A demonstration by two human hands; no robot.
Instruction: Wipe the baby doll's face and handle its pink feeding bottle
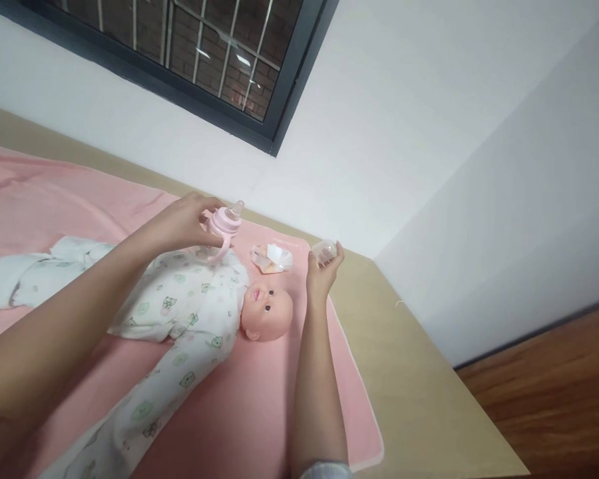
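My left hand [192,223] is closed around a baby bottle [223,225] with a pink collar, pink handles and a clear teat pointing up and to the right. It is above the chest of a baby doll [269,313] that lies on its back in a white patterned suit. Farther right, my right hand [324,269] grips a clear bottle cap [324,251] between thumb and fingers. On the pink mat between my hands lies a small soft pack [272,258] with a white tissue-like piece on top.
The pink mat [354,432] covers much of a wooden-coloured table [404,372]. A white wall [379,120] rises behind it, with a dark-framed, barred window [274,126]. At the right is a brown wood-grain surface [554,386] beyond the table's edge.
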